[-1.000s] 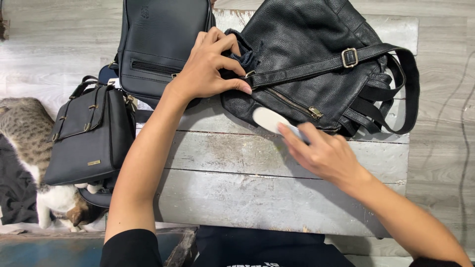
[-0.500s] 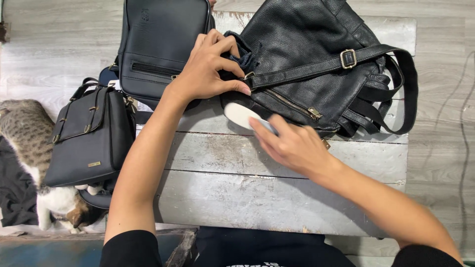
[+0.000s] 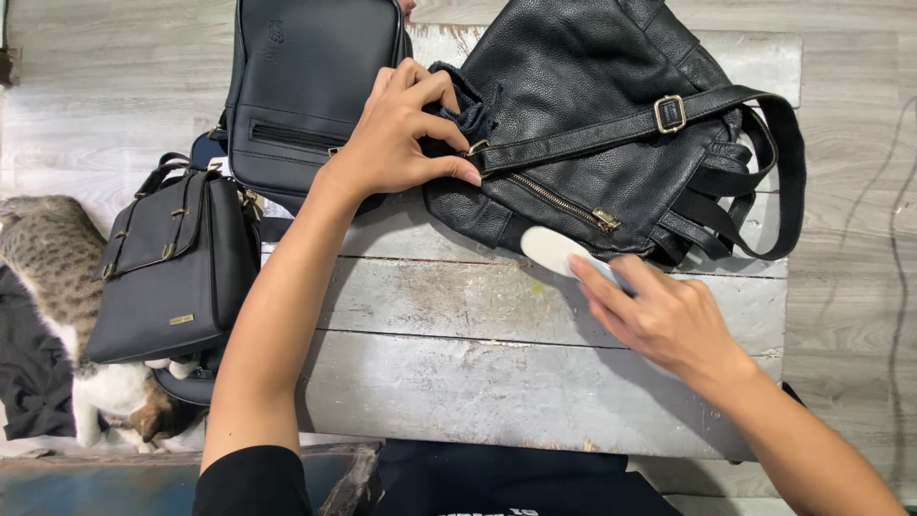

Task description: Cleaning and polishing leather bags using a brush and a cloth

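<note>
White oval brush (image 3: 551, 250) sits in the right hand (image 3: 669, 315), grip closed on its near end, far end pressed at the lower edge of the black leather backpack (image 3: 592, 96). Left hand (image 3: 396, 134) pinches the backpack's upper left corner, fingers bunched on dark lining by a strap ring; grip closed on the bag. Backpack lies flat at the far right of the worn grey wooden tabletop (image 3: 478, 382), straps (image 3: 755, 191) trailing over the right edge.

Risks, as judged:
- Brush contacts near the brass zipper pull (image 3: 606, 220); a stroke across it could snag or scratch.
- Left hold is at one corner only; a hard push could make the bag slide or rotate.
- Hanging straps could drag the bag off.
- Black satchel (image 3: 172, 258) overhangs the left edge, with a tabby cat (image 3: 48, 258) right beside it; a nudge could tip it.
- Black zip bag (image 3: 310, 76) lies just beside the left hand; an elbow swing could shift it.
</note>
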